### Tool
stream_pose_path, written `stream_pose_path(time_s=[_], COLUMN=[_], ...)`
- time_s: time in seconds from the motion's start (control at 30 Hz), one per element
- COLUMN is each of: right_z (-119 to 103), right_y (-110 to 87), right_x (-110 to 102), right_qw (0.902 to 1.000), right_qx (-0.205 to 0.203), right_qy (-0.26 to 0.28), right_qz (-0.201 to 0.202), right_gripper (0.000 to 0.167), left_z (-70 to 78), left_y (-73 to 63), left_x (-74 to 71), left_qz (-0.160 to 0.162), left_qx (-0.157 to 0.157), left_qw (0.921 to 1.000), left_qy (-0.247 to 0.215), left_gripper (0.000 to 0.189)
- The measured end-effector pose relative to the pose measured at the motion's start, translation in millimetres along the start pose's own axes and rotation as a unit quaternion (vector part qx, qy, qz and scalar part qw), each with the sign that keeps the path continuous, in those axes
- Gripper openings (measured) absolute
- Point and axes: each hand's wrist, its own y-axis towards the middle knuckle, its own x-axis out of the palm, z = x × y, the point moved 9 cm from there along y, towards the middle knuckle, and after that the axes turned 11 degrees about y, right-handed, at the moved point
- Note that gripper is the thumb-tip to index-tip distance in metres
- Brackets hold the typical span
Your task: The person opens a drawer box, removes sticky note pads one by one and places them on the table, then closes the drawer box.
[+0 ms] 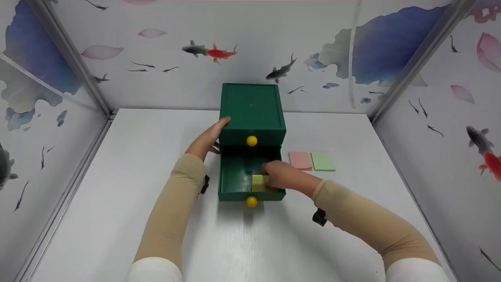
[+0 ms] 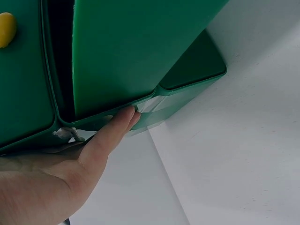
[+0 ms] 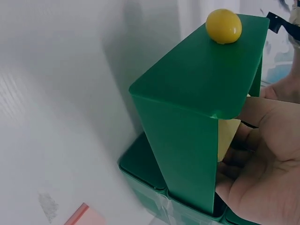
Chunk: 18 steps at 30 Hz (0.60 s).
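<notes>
You are looking at three views, head, left wrist and right wrist, and no readable text, label, brand, number or sign is showing.

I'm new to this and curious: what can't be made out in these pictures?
Inside of the upper drawer, head view: hidden by its front.
Part of the yellow pad, head view: behind the right hand.
Pink pad, right wrist view: cut off by the bottom edge.
</notes>
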Motion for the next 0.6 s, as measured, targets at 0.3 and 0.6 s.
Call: stream_pose_path(time_s=[0.3,0.6], right_z=[-6.4,7.4], right_y=[-28.1,-64.1], right_x=[-17.8,-47.4], right_qw=[0.9846,0.9515], right_qx=[-0.096,-0.152], right_qy=[0.107,0.176], right_qz=[0.098,0.201], right_gripper=[0.016,0.024], left_z=[1.2,0.4], left_y=[0.9,0.7], left_x=[1.6,0.2], left_qz=[-0.003,0.002], left_qx=[-0.002,-0.009], left_qw=[1.0000,0.9999], left_qy=[-0.009,-0.009], left_gripper=[0.089,0.090])
